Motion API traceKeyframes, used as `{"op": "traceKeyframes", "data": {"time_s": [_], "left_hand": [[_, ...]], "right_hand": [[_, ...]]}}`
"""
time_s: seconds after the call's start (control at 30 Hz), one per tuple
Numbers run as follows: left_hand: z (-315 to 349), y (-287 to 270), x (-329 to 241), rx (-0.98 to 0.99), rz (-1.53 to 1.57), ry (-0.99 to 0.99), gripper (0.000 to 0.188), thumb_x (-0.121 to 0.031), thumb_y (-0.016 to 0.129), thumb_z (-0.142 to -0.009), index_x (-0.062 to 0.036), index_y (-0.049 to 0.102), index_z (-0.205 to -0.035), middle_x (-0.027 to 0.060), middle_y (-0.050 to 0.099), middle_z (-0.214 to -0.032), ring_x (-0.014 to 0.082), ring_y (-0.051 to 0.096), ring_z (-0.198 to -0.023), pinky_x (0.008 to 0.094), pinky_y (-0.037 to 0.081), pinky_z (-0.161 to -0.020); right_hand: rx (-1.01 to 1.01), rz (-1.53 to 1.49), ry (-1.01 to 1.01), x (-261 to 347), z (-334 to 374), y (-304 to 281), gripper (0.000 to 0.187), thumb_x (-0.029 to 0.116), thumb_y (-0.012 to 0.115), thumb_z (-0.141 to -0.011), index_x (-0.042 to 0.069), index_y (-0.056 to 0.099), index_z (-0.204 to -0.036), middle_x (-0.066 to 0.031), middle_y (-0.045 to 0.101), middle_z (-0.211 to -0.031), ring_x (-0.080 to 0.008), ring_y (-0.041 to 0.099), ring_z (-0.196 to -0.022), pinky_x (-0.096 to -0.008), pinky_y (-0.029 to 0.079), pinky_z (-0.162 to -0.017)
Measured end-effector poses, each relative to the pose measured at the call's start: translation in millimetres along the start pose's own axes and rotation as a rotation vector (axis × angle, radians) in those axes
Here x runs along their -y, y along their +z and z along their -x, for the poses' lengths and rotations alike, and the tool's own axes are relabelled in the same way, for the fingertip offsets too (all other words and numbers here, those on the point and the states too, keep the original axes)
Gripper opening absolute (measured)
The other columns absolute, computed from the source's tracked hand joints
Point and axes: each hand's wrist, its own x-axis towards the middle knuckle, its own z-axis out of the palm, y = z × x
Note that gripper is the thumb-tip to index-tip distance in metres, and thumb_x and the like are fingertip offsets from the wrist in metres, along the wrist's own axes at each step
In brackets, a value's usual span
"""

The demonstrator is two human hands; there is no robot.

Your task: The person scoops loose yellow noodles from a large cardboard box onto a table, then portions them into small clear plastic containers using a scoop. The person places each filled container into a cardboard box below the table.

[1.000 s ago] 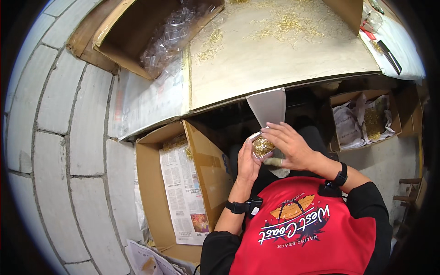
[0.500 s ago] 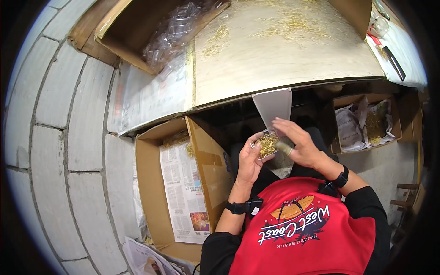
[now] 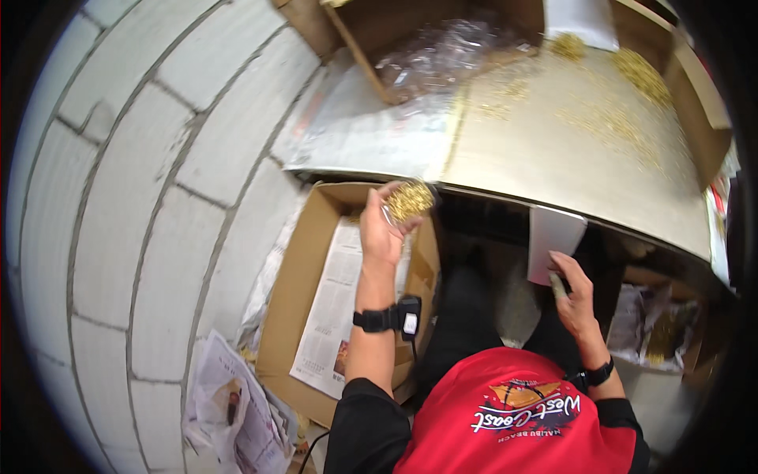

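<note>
My left hand [image 3: 382, 229] is closed around a small clear plastic box [image 3: 429, 194] heaped with thin golden pin-like pieces [image 3: 409, 202]. It holds the box above the far end of a cardboard carton [image 3: 304, 237] lined with newspaper [image 3: 332, 288]. Apart from it, my right hand [image 3: 577, 294] hangs by the lower end of a white chute-like panel [image 3: 553, 237] at the table edge. Its thumb wears a greenish cover, and its fingers are loosely bent away from the thumb, with nothing seen between them. Whether the fingertips touch the panel, I cannot tell.
Golden pieces lie scattered and piled [image 3: 638, 75] on the pale tabletop [image 3: 505, 158]. A carton of clear plastic boxes [image 3: 442, 55] stands at its far left. Another newspaper-lined carton [image 3: 624, 324] sits low at right. Crumpled newspapers [image 3: 237, 403] lie at lower left, beside the block floor [image 3: 150, 213].
My left hand has carried the filled plastic box left, over the newspaper-lined carton. My right hand has come away from the box to the white panel. The whole view has shifted and tilted.
</note>
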Motion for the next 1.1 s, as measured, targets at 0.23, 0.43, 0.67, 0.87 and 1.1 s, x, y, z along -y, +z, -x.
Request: {"op": "traceKeyframes", "data": {"time_s": [0.23, 0.43, 0.67, 0.87, 1.1], "left_hand": [[-17, -143, -37, -0.462, -0.415, -0.036, 0.038, -0.028, 0.05, -0.091, -0.0013, 0.055, -0.118, 0.0107, 0.064, -0.101, 0.0209, 0.063, -0.082, 0.036, 0.055, -0.069], [-4, -255, 46, -0.667, -0.25, -0.267, 0.023, -0.01, 0.057, -0.085, -0.0019, 0.059, -0.107, 0.0069, 0.058, -0.081, 0.0187, 0.059, -0.07, 0.0343, 0.053, -0.062], [-11, -260, 89, -0.716, -0.543, -0.347, 0.028, -0.005, 0.057, -0.08, 0.005, 0.059, -0.106, 0.0157, 0.061, -0.098, 0.0256, 0.06, -0.094, 0.0418, 0.052, -0.078], [-38, -216, 39, -0.595, -1.017, 0.046, 0.039, -0.006, 0.056, -0.084, 0.0121, 0.052, -0.119, 0.0245, 0.059, -0.112, 0.0296, 0.056, -0.11, 0.0367, 0.043, -0.093], [-128, -32, -9, 0.026, -0.768, 0.016, 0.022, -0.009, 0.057, -0.088, 0.0058, 0.061, -0.105, 0.0107, 0.066, -0.095, 0.0181, 0.063, -0.091, 0.0277, 0.049, -0.082]], "right_hand": [[0.054, 0.148, 0.019, -15, -2, -1, 0.038, -0.013, 0.053, -0.081, 0.0, 0.055, -0.117, -0.0141, 0.058, -0.114, -0.0211, 0.059, -0.099, -0.028, 0.047, -0.083], [0.092, 0.199, 0.089, -10, -22, 9, 0.035, -0.008, 0.056, -0.08, 0.0, 0.056, -0.114, -0.0186, 0.059, -0.113, -0.0331, 0.059, -0.106, -0.0335, 0.045, -0.091], [0.162, 0.326, -0.112, 6, -74, 2, 0.036, -0.005, 0.06, -0.073, 0.002, 0.058, -0.109, -0.0165, 0.061, -0.109, -0.0347, 0.06, -0.099, -0.038, 0.051, -0.082], [-0.023, 0.502, -0.187, -42, -186, -31, 0.026, 0.01, 0.061, -0.082, -0.001, 0.058, -0.105, -0.0197, 0.059, -0.11, -0.0367, 0.058, -0.099, -0.0412, 0.048, -0.084], [0.214, 0.675, 0.209, -128, -358, 34, 0.053, 0.043, 0.049, -0.089, 0.001, 0.049, -0.122, -0.0251, 0.046, -0.127, -0.044, 0.045, -0.116, -0.0469, 0.04, -0.095]]}}
